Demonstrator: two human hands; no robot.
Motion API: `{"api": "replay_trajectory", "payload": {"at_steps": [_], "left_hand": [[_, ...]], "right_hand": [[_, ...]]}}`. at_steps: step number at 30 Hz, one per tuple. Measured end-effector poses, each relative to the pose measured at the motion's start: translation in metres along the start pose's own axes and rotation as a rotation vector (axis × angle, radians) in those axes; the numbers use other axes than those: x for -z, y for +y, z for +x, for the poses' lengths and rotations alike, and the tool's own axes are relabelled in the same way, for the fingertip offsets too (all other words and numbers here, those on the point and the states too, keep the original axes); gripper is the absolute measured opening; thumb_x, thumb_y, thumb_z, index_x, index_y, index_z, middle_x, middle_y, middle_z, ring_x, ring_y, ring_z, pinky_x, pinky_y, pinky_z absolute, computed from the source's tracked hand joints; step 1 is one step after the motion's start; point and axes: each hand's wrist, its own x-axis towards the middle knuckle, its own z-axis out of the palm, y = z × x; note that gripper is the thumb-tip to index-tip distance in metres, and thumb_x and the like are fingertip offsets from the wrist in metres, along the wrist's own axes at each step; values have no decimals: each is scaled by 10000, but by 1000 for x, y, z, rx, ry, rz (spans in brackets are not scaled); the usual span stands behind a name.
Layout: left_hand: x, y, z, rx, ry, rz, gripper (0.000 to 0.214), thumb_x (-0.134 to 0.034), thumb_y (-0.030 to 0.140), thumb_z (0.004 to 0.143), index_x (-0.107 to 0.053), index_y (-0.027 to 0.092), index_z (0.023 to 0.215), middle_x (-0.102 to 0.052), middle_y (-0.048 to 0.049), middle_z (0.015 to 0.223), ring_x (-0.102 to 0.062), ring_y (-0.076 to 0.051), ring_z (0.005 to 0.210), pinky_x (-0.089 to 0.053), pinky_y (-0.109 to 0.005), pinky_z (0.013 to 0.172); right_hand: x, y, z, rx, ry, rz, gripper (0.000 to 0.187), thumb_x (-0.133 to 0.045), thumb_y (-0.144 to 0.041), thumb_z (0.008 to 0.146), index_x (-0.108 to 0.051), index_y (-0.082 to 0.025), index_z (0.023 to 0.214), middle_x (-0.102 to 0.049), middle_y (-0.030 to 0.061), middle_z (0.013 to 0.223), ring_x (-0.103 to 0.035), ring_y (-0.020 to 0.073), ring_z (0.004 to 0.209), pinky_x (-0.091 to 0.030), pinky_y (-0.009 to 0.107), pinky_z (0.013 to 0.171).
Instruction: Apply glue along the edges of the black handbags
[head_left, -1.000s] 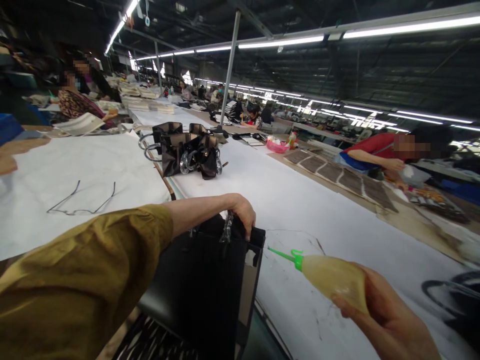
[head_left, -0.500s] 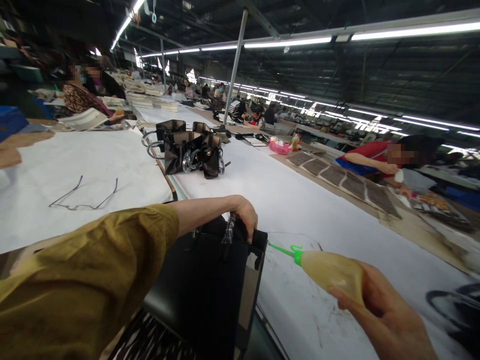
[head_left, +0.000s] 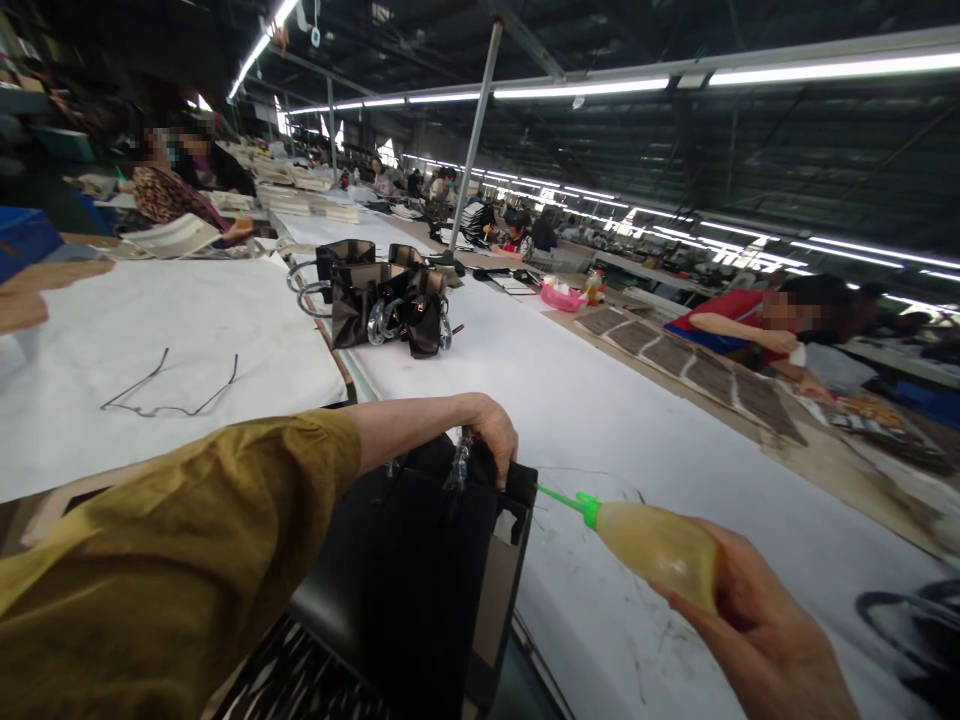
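Note:
A black handbag [head_left: 405,570] stands tilted before me, its handle [head_left: 459,462] wrapped in clear plastic. Over the bag's top edge reaches my left hand [head_left: 491,435], fingers bent down and gripping the rim near the side. The beige inner side [head_left: 495,590] of the bag shows at its right end. In my right hand [head_left: 757,610] is a squeeze bottle [head_left: 660,545] of yellowish glue, held on its side. Its thin green nozzle [head_left: 562,498] points left, with the tip at or very close to the bag's upper right corner.
Several finished black bags [head_left: 390,295] stand farther up the white table [head_left: 600,400]. Eyeglasses [head_left: 172,405] lie on white sheeting at left. A pink basket [head_left: 562,295] sits beyond. At right, a co-worker in red [head_left: 731,315] works beside brown panels [head_left: 675,360]. Black straps [head_left: 915,620] lie at the right edge.
The bottle in my right hand has shifted slightly left, bringing its nozzle tip closer to the bag's corner. The bottle has turned a little. My left hand keeps its hold on the bag.

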Motion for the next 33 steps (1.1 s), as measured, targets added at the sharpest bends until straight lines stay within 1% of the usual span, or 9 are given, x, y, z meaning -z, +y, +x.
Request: {"api": "replay_trajectory", "payload": {"at_steps": [5, 10, 13, 16, 20, 24, 26, 30, 33], "left_hand": [[0, -1, 2, -85, -28, 48, 182, -765, 283, 481, -701, 159, 599, -669, -56, 576, -629, -254, 529, -538, -351, 466], [0, -1, 3, -23, -13, 10, 184, -771, 274, 466, -700, 165, 596, -671, -52, 576, -629, -249, 535, -540, -346, 473], [1, -2, 3, -54, -16, 23, 186, -770, 280, 472, -701, 162, 598, -671, -55, 578, -630, -248, 538, -540, -343, 472], [1, -3, 3, -96, -24, 40, 197, -771, 284, 471, -702, 158, 605, -670, -55, 577, -627, -248, 528, -538, -343, 463], [-1, 1, -1, -29, 9, 0, 186, -774, 251, 470, -700, 152, 609, -662, -54, 565, -625, -248, 525, -539, -342, 457], [-3, 7, -6, 46, 65, -40, 162, -770, 216, 488, -696, 145, 612, -656, -55, 560, -628, -240, 536, -542, -318, 457], [-4, 8, -7, 46, 66, -23, 146, -762, 214, 506, -694, 146, 615, -656, -53, 558, -625, -231, 526, -540, -307, 449], [-4, 7, -8, 10, 61, 25, 135, -749, 222, 523, -694, 149, 622, -659, -51, 563, -626, -228, 525, -541, -304, 448], [-4, 9, -10, 42, 74, 5, 137, -745, 207, 521, -692, 146, 632, -655, -46, 557, -623, -225, 526, -539, -299, 450]], "right_hand": [[-2, 1, 2, 16, -39, 12, 565, -675, -468, 659, -516, -228, 1144, -620, 75, 1090, -608, 284, 908, -534, 276, 661], [-2, 0, 1, 148, -47, 15, 428, -687, -388, 642, -619, -231, 1035, -640, 66, 1072, -602, 281, 942, -537, 260, 690], [0, 1, -2, 133, -102, 25, 403, -700, -359, 639, -641, -253, 1023, -636, 60, 1088, -598, 279, 950, -543, 244, 656], [3, 5, -4, 107, -117, -3, 420, -700, -378, 641, -632, -249, 1035, -629, 66, 1101, -593, 287, 958, -540, 263, 700], [5, 12, -1, 175, -85, -25, 436, -658, -384, 707, -566, -235, 1106, -616, 63, 1119, -593, 267, 969, -505, 271, 797], [2, 12, 2, 167, -67, -3, 451, -637, -395, 736, -522, -226, 1138, -603, 76, 1132, -596, 261, 963, -527, 236, 699], [0, 12, 2, 156, -66, -7, 456, -633, -399, 740, -515, -219, 1141, -594, 83, 1145, -592, 260, 971, -525, 233, 699], [-4, 16, 1, 167, -63, -16, 428, -646, -383, 724, -545, -234, 1112, -609, 54, 1128, -592, 234, 974, -489, 227, 794], [-3, 18, -1, 155, -87, -16, 424, -667, -373, 695, -571, -241, 1087, -623, 39, 1107, -595, 232, 967, -473, 231, 829]]}}
